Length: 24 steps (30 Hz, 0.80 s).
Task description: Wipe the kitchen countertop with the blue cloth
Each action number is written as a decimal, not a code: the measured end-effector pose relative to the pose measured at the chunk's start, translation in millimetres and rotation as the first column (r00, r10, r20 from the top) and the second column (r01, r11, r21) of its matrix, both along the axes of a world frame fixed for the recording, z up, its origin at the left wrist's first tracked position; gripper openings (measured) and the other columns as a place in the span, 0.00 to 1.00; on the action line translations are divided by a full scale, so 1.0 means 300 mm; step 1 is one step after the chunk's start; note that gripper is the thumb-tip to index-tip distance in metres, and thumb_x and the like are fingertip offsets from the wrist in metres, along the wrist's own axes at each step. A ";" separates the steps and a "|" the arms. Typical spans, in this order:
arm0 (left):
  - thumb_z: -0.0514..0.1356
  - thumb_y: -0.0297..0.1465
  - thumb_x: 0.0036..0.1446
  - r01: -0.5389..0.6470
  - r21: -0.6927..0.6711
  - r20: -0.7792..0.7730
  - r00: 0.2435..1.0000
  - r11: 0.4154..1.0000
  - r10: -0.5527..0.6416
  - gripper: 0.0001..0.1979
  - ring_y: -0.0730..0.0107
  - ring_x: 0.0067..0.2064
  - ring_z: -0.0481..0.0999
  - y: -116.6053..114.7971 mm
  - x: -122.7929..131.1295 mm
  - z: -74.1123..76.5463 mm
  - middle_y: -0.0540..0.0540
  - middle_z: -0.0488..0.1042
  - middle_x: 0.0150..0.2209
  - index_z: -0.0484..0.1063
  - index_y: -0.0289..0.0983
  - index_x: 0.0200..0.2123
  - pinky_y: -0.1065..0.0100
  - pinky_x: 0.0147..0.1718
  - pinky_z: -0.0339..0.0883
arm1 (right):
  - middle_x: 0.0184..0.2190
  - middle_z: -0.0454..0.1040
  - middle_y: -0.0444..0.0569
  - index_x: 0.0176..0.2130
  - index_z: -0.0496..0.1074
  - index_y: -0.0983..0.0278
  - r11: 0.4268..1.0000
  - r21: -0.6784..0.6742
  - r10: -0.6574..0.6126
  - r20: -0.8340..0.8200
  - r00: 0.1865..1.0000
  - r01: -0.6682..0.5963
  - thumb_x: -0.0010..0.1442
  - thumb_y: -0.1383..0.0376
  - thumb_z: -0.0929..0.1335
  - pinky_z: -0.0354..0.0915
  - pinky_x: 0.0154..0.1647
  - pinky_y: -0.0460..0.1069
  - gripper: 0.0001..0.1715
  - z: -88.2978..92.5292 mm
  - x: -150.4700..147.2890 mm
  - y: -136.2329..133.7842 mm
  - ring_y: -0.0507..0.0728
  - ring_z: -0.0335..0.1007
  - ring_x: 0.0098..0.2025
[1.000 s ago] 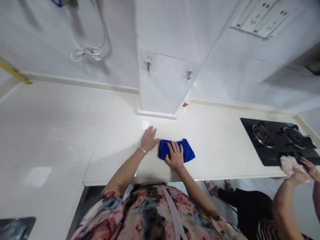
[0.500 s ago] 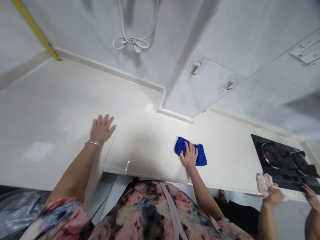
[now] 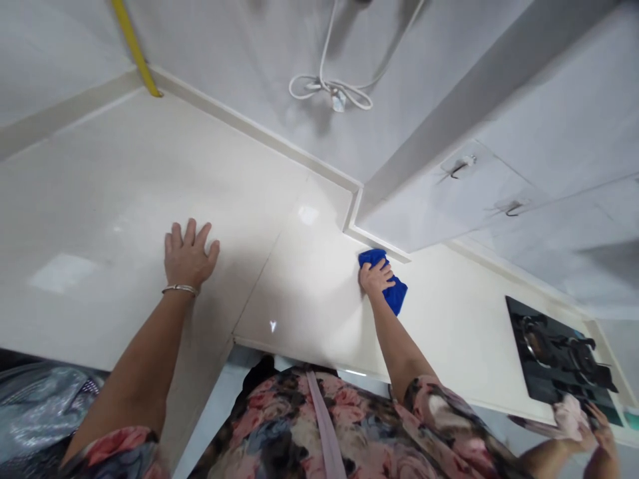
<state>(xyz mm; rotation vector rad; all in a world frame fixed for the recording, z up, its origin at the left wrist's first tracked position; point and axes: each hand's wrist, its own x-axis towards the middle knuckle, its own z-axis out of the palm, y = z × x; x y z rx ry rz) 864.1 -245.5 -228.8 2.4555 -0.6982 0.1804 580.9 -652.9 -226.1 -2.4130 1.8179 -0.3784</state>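
Observation:
My right hand (image 3: 375,278) presses a folded blue cloth (image 3: 394,293) against the cream countertop (image 3: 309,293), close to the base of the white wall column (image 3: 439,199). Its fingers curl over the cloth. My left hand (image 3: 188,256) lies flat on the countertop to the left, fingers spread, with a thin bracelet at the wrist. Nothing is in it.
A black gas hob (image 3: 559,356) sits at the far right. Another person's hand (image 3: 596,429) holds a pale pink cloth (image 3: 566,412) at its front edge. A white coiled cable (image 3: 332,93) hangs on the wall, a yellow strip (image 3: 134,46) at upper left. Two hooks (image 3: 462,165) are on the column.
My right hand has pushed the blue cloth away from me toward the column's base. My left hand stays planted flat to the left. The view has turned left.

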 end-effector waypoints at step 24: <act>0.48 0.48 0.74 -0.048 0.030 -0.107 0.993 0.998 0.051 0.33 0.45 0.80 0.39 0.000 0.006 0.005 0.42 0.50 0.80 0.62 0.37 0.73 0.36 0.75 0.33 | 0.78 0.54 0.56 0.76 0.60 0.60 0.137 0.215 0.988 0.043 0.149 -0.967 0.70 0.55 0.69 0.34 0.79 0.66 0.41 0.047 -0.111 0.753 0.65 0.44 0.79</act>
